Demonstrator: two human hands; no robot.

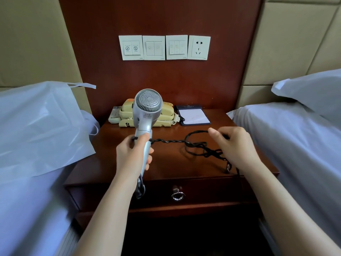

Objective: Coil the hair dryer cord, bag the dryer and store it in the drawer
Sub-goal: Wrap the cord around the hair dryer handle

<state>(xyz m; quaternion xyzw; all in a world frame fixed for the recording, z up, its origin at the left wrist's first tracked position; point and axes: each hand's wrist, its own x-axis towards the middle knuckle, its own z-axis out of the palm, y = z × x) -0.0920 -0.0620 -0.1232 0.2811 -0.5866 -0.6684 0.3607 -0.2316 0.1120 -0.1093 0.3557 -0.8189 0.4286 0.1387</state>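
Note:
My left hand (pixel 133 154) grips the handle of a silver hair dryer (pixel 147 108), held upright above the wooden nightstand (pixel 166 163) with its rear grille facing me. A black twisted cord (pixel 169 140) runs from the handle to the right, where my right hand (pixel 234 145) pinches a loop of it. More cord lies tangled on the tabletop under that hand, and a bit hangs below my left hand. A white bag (pixel 40 126) lies on the left bed. The drawer (pixel 203 193) with a metal ring pull (pixel 178 195) is closed.
At the back of the nightstand sit a yellow telephone (pixel 166 117), a remote (pixel 115 115) and a notepad (pixel 193 116). Wall switches and a socket (pixel 199 47) are above. Beds with white sheets flank the nightstand, and a pillow (pixel 313 89) lies on the right one.

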